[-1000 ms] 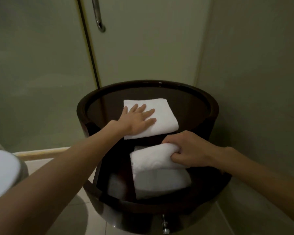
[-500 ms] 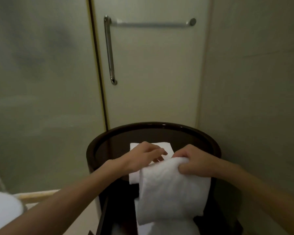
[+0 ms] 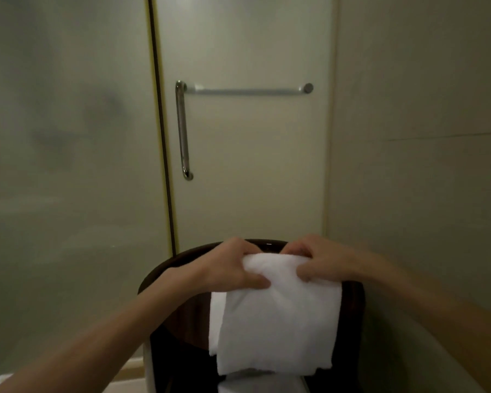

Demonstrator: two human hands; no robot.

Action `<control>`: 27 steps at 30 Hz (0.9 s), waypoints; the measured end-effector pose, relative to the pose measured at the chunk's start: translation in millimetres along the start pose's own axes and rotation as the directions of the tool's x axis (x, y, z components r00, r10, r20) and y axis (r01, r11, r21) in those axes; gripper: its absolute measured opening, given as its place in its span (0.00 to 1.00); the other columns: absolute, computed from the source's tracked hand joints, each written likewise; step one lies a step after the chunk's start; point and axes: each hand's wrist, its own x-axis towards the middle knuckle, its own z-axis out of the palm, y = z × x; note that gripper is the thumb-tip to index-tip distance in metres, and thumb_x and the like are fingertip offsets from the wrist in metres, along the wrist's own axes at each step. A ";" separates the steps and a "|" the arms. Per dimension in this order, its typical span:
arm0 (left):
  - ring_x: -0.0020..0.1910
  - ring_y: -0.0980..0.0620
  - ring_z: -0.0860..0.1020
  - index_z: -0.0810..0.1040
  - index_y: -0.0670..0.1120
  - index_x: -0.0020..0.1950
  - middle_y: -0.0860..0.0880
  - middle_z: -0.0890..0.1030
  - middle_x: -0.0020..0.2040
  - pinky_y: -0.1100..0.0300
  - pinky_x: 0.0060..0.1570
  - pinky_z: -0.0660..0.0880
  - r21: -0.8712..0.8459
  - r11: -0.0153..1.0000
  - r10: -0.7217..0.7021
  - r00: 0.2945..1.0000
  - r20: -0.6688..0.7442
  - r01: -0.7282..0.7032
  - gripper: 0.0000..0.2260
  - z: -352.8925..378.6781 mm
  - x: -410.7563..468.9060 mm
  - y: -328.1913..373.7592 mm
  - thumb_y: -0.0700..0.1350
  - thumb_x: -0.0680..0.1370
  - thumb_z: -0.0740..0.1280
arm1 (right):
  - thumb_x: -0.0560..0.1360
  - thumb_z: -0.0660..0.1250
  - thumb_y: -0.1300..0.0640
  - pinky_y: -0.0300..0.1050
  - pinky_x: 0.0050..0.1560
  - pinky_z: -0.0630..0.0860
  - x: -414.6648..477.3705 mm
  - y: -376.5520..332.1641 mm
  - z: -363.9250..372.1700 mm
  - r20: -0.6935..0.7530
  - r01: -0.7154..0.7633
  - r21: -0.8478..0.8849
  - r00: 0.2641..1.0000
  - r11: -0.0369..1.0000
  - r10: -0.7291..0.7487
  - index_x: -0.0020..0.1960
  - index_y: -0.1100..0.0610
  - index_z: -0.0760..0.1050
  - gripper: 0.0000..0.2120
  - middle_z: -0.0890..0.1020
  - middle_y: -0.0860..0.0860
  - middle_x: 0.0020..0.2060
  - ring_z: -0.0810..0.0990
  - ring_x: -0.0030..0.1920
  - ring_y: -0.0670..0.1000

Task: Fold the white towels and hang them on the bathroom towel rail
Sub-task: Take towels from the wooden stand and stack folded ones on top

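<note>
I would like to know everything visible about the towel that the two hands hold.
The towel is white and looks like soft, thick cloth. The left hand and the right hand pinch its bunched top edge, one at each end. It hangs down flat, loosely doubled, before the dark stand; its lower edge is uneven.

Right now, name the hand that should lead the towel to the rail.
Probably left: the left hand, pinching the towel, sits below the rail; the right hand lies past its right end.
</note>
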 end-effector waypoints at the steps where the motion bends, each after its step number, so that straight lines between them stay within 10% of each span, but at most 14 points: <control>1: 0.40 0.60 0.81 0.82 0.53 0.46 0.55 0.84 0.42 0.64 0.38 0.77 -0.012 1.000 -0.006 1.000 -0.015 0.006 0.10 -3.5 3.6 -0.6 0.51 0.67 0.75 | 0.58 0.63 0.53 0.48 0.47 0.79 0.6 -0.6 -4.1 -0.015 0.002 -0.012 1.000 1.000 -0.003 0.52 0.50 0.80 0.23 0.83 0.48 0.47 0.81 0.48 0.50; 6: 0.33 0.65 0.78 0.81 0.52 0.39 0.58 0.81 0.33 0.72 0.30 0.70 -0.044 0.999 0.010 0.989 -0.148 -0.017 0.06 -26.1 21.2 -8.2 0.46 0.68 0.77 | 0.61 0.70 0.41 0.40 0.46 0.71 8.4 2.2 -15.6 -0.077 -0.010 -0.259 0.997 0.966 -0.010 0.60 0.47 0.71 0.29 0.76 0.42 0.50 0.75 0.50 0.46; 15: 0.52 0.49 0.78 0.76 0.48 0.63 0.47 0.81 0.55 0.55 0.49 0.73 0.483 0.874 0.284 0.869 -0.406 -0.060 0.19 -37.6 37.9 -33.0 0.48 0.73 0.72 | 0.71 0.71 0.56 0.44 0.41 0.69 68.7 5.7 11.5 -0.604 -0.143 -0.460 0.774 0.876 -0.191 0.57 0.54 0.69 0.17 0.77 0.53 0.52 0.75 0.47 0.53; 18: 0.56 0.43 0.77 0.74 0.44 0.64 0.43 0.78 0.60 0.51 0.54 0.73 0.661 0.749 0.353 0.875 -0.333 -0.050 0.22 -14.1 29.3 -54.5 0.44 0.71 0.73 | 0.70 0.73 0.57 0.45 0.48 0.75 76.4 13.6 44.3 -0.638 -0.202 -0.451 0.754 0.869 -0.156 0.60 0.54 0.69 0.21 0.76 0.53 0.55 0.75 0.52 0.53; 23: 0.76 0.45 0.56 0.60 0.44 0.73 0.43 0.58 0.77 0.47 0.75 0.51 0.787 0.614 0.052 0.998 0.040 -0.063 0.26 44.8 0.6 -95.0 0.47 0.77 0.63 | 0.74 0.67 0.52 0.43 0.57 0.70 55.4 43.4 114.3 -0.404 -0.111 -0.509 0.907 0.854 -0.123 0.65 0.51 0.66 0.21 0.74 0.51 0.61 0.74 0.58 0.52; 27: 0.67 0.48 0.69 0.60 0.50 0.70 0.46 0.69 0.70 0.55 0.68 0.62 0.603 0.793 0.047 0.995 0.084 -0.088 0.27 57.6 -22.8 -103.0 0.59 0.75 0.60 | 0.75 0.66 0.50 0.42 0.57 0.70 34.7 53.5 133.0 -0.320 -0.069 -0.439 0.944 0.896 -0.084 0.65 0.50 0.64 0.21 0.73 0.50 0.62 0.73 0.58 0.50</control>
